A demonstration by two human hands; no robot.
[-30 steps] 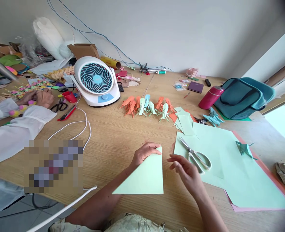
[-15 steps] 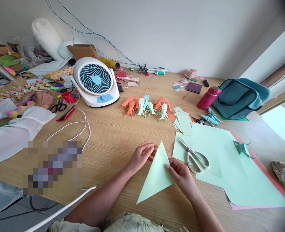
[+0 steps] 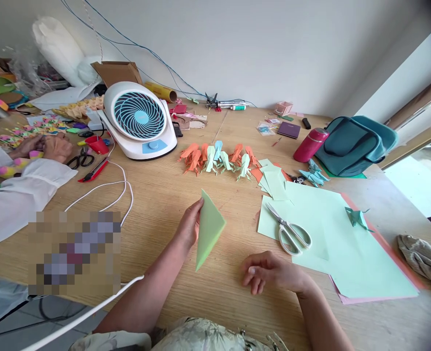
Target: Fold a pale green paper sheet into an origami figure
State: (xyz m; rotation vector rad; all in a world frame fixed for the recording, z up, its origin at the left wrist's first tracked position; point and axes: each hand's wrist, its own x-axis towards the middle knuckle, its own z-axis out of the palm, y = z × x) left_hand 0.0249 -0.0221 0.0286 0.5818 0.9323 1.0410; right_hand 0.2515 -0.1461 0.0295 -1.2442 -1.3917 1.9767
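My left hand [image 3: 189,223] is closed on the left edge of a folded sheet of light green paper [image 3: 209,228], held up as a narrow triangle above the wooden table [image 3: 157,219]. To its right, my right hand [image 3: 271,271] hangs apart from the paper, fingers loosely bent and separated, with nothing in it. Nearest to that hand, scissors [image 3: 290,231] with white handles lie on large light green sheets [image 3: 361,263]. Small cut green sheets [image 3: 274,181] are piled behind the scissors.
Folded orange, green and blue paper figures [image 3: 215,160] stand in a row beyond my hands. A white fan [image 3: 138,117] stands behind on the left. At the right are a pink bottle [image 3: 310,145] and a teal bag [image 3: 354,146]. Another person's hands [image 3: 52,147] work at the far left.
The green paper has moved left and turned, and now looks narrower. My right hand has let go of it and moved down, away from it. The view has shifted slightly.
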